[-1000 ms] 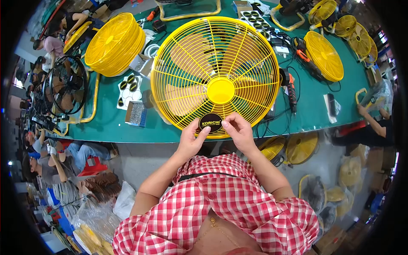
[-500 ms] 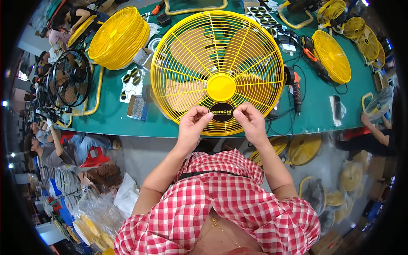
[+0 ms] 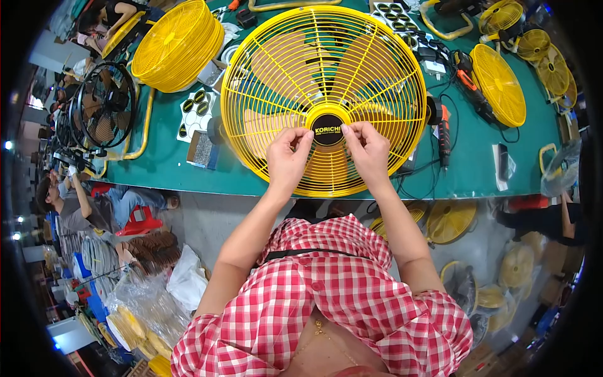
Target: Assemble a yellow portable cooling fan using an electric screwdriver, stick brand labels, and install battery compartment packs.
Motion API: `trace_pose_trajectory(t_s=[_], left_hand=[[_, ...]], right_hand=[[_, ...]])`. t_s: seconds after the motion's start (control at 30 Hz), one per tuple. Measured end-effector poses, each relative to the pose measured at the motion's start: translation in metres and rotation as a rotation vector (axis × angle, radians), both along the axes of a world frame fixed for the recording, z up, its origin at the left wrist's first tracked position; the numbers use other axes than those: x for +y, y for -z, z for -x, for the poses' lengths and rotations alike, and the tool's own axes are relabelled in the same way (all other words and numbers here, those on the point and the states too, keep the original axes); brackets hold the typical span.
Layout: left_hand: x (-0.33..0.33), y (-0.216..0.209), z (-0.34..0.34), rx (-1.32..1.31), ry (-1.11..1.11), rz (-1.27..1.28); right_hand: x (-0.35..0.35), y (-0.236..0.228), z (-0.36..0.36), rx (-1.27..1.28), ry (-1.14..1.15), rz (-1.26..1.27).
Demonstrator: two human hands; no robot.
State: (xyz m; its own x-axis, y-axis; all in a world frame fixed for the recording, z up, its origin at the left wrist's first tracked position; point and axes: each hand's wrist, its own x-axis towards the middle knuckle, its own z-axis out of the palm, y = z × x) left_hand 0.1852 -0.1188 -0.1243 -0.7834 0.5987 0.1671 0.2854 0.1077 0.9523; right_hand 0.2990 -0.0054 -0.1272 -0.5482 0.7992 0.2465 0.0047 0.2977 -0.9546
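Observation:
A large fan [image 3: 264,164] with a yellow wire guard and tan blades lies face up on the green table before me. Over its round yellow hub [image 3: 312,114] is a round black sticker [image 3: 328,137] with light print. My left hand [image 3: 290,154] pinches the sticker's left edge between thumb and fingertips. On the opposite edge, my right hand [image 3: 367,151] has the same pinch. The sticker covers the lower part of the hub; whether it touches the hub I cannot tell.
Left of the fan lie a sticker sheet [image 3: 194,119] and a small box of screws [image 3: 202,149]. A stack of yellow guards [image 3: 173,47] stands behind them. Electric screwdrivers [image 3: 444,138] with orange parts and cables rest on the right of the green table [image 3: 477,166].
Both hands have moved away from my body with the sticker, from the guard's lower wires up over the hub.

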Motion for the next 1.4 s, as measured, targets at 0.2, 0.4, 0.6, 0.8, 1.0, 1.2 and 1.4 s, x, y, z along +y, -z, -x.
trace_pose_trajectory(t_s=[0.2,0.4,0.6,0.8,1.0,1.2,1.4], left_hand=[[0.001,-0.001,-0.004,0.071,-0.032,0.005],[0.004,0.001,-0.002,0.117,-0.021,0.004],[0.004,0.0,-0.003,0.163,-0.04,0.017],[0.005,-0.002,-0.005,0.182,-0.046,0.026],[0.005,-0.007,-0.005,0.29,-0.024,0.052],[0.002,-0.01,0.019,0.541,-0.04,0.379],[-0.015,0.019,0.003,0.8,0.495,-0.114]], right_hand=[[0.0,0.003,0.001,-0.009,0.032,-0.044],[0.001,0.005,0.003,-0.023,0.052,-0.066],[0.0,0.005,0.002,-0.048,0.065,-0.102],[-0.002,0.005,0.004,-0.031,0.086,-0.171],[-0.005,0.005,0.007,-0.067,0.156,-0.316],[0.002,0.0,0.003,-0.351,0.317,-0.604],[0.055,-0.038,-0.01,-0.11,0.551,-0.386]])
